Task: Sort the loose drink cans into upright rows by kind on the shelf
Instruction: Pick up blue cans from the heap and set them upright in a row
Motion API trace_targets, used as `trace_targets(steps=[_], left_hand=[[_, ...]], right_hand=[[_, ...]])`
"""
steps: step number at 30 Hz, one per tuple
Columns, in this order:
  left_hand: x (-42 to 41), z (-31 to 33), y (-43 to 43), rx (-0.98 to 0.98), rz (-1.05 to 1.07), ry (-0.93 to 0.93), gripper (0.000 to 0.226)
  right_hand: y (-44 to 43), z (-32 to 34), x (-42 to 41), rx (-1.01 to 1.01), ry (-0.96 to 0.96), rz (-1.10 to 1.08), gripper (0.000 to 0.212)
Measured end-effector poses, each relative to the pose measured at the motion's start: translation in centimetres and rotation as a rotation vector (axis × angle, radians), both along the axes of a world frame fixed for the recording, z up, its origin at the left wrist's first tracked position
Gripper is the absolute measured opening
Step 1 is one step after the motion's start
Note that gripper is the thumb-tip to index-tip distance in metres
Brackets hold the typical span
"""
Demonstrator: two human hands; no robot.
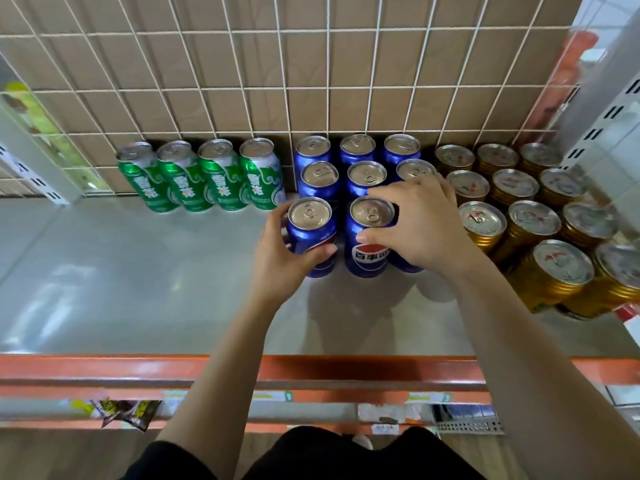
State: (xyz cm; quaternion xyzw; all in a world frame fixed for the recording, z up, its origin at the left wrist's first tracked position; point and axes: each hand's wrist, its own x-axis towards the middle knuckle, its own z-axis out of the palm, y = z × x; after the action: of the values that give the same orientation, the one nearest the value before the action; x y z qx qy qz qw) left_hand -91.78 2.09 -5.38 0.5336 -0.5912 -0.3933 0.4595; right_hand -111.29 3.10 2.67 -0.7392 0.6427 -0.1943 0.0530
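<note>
Upright blue cans (367, 174) stand in rows at the middle back of the grey shelf (138, 278). My left hand (280, 258) grips the front-left blue can (311, 233). My right hand (419, 223) holds the front-middle blue can (369, 237), thumb on its front and fingers over its rim; it also covers another blue can (405, 263) to the right. Several green cans (201, 174) stand in one row at the back left. Gold cans (519, 209) stand in rows at the right.
A white wire grid (277, 88) over brown board backs the shelf. An orange rail (104, 368) with price tags runs along the front edge. Bare grey shelf lies at the left and in front of the cans. A slotted white upright (602, 133) stands at the right.
</note>
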Motion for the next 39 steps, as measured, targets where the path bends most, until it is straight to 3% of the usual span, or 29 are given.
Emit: trace_targets(steps=[5, 15, 20, 26, 31, 39], left_hand=[[-0.4, -0.1, -0.8, 0.029, -0.063, 0.022, 0.073], [0.3, 0.5, -1.2, 0.069, -0.143, -0.042, 0.094], [1.0, 0.7, -0.8, 0.097, -0.139, -0.016, 0.068], [0.6, 0.4, -0.5, 0.082, -0.129, -0.002, 0.057], [0.5, 0.3, -0.4, 0.075, -0.136, -0.002, 0.056], [0.6, 0.2, -0.3, 0.117, -0.176, -0.11, 0.073]], right_hand=[[0.1, 0.0, 0.2, -0.011, -0.047, -0.044, 0.055], [-0.2, -0.5, 0.5, -0.062, 0.012, -0.055, 0.039], [-0.3, -0.5, 0.7, -0.058, 0.051, -0.069, 0.039], [-0.2, -0.7, 0.3, -0.05, 0.03, -0.04, 0.037], [0.2, -1.1, 0.4, -0.043, -0.045, 0.003, 0.045], [1.4, -1.9, 1.3, -0.061, 0.035, -0.044, 0.051]])
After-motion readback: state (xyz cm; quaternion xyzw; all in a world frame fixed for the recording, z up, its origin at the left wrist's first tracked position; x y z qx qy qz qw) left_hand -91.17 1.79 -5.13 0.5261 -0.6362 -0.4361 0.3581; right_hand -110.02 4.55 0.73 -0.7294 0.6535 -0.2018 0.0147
